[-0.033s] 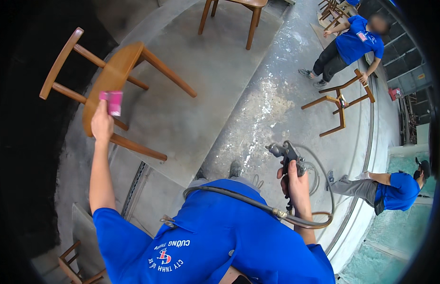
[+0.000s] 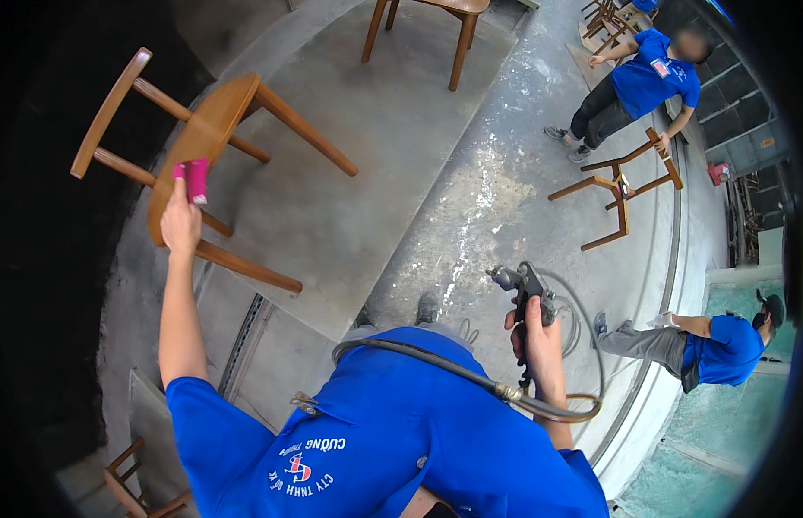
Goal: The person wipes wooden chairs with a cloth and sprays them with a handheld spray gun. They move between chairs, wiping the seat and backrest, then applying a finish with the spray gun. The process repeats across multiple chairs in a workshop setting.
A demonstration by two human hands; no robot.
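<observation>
Far left, taken as landmark: wooden chair (image 2: 207, 129), brown finish, upright on a grey panel (image 2: 376, 164), backrest on the outer side, feet toward the middle of the view.

At the chair's seat: folded-looking pink pad (image 2: 198, 180), held in left hand (image 2: 181, 226), arm stretched out. Fingers grasping the pad. Cannot tell whether pressed on the wood or just above it.

Step in hand, by judgement: wiping or rubbing down the chair's seat, only one hand at work on it.

Right of the chair, well apart, past the panel's edge: dark spray gun (image 2: 533, 283) in right hand (image 2: 544, 341). Fingers wrapped round the grip, nozzle end toward the chair's side. Cannot tell about pressure on the trigger; no spray visible. Hose (image 2: 453, 369) running across the waist, looping at the right forearm.

Farther right of the chair: co-worker (image 2: 652, 78) with a hand on a seatless chair frame (image 2: 624, 216); beyond, second co-worker (image 2: 725, 345).

Next move, by judgement: calls for pad flat to the chair's seat, even light strokes, gun and hose kept clear of the wood.
</observation>
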